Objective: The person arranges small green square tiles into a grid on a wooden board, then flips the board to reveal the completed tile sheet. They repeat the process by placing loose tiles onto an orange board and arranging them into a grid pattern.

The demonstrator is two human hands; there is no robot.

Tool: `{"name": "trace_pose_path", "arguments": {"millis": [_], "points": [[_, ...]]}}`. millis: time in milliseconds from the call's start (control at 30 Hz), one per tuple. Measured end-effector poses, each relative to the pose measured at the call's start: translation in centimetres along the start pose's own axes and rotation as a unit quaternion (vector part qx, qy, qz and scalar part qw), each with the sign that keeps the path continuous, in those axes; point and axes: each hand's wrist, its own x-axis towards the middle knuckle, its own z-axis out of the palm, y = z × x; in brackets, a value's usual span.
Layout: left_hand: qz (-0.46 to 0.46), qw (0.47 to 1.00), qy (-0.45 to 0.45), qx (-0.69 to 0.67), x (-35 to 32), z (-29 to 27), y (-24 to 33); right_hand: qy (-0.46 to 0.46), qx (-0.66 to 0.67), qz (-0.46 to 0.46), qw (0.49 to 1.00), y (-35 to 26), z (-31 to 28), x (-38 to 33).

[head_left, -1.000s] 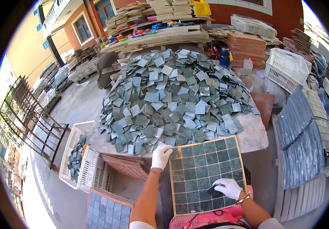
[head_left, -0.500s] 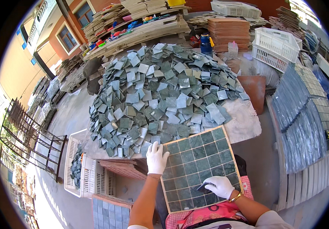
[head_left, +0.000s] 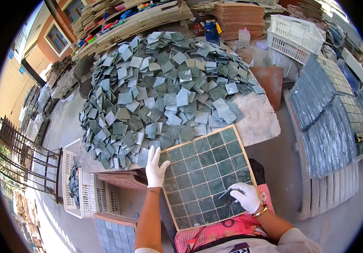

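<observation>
A wooden-rimmed tray (head_left: 238, 145) with rows of square green stone tiles slants across my lap and leans toward the worktable. My right hand (head_left: 245, 197), in a white glove, is closed over the tray's lower right part. It pinches a dark stone tile (head_left: 225, 195); whether there is more than one in the fingers I cannot tell. Also gloved in white, my left hand (head_left: 155, 168) is at the tray's left edge, fingers stretched up and thumb apart, holding nothing. Just beyond its fingertips lies the near edge of a big heap of loose green-grey tiles (head_left: 160, 90).
The worktable (head_left: 259, 116) carries the heap. White plastic crates stand at lower left (head_left: 91, 189) and far right (head_left: 295, 38). A stack of tile sheets (head_left: 320, 114) sits on a pallet at right. Below left lies another tiled panel (head_left: 114, 236). A blue jug (head_left: 212, 31) stands behind the heap.
The whole view has shifted, so everything sits further up and left. My left hand has drawn slightly leftward off the tray's edge. My right hand has moved slightly right over the tray, still pinching the tile.
</observation>
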Motion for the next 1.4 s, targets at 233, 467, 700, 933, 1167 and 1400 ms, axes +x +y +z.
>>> {"name": "trace_pose_path", "arguments": {"millis": [233, 467, 700, 933, 1167, 1400], "points": [[0.012, 0.979, -0.030, 0.202, -3.4, 1.8, 1.5, 0.025, 0.059, 0.022, 0.998, 0.1, -0.4, 0.2], [-0.005, 0.969, -0.068, 0.236, -2.3, 1.5, 1.9, 0.021, 0.055, 0.003, 0.998, -0.1, -0.1, 0.5], [-0.012, 0.971, -0.008, 0.240, -5.0, 2.7, 3.5, 0.044, 0.067, -0.014, 0.997, 0.5, -0.9, 0.1], [0.003, 0.980, -0.019, 0.199, -5.3, 1.4, 3.6, 0.040, 0.027, -0.016, 0.999, 0.6, -0.4, 0.1], [0.006, 0.983, -0.006, 0.184, -5.4, 1.5, 3.8, 0.059, 0.028, -0.009, 0.998, 0.7, -0.1, 0.1], [-0.003, 0.980, -0.032, 0.198, -3.8, 1.4, 3.2, 0.046, 0.007, -0.018, 0.999, 0.0, 0.3, 0.1]]}}
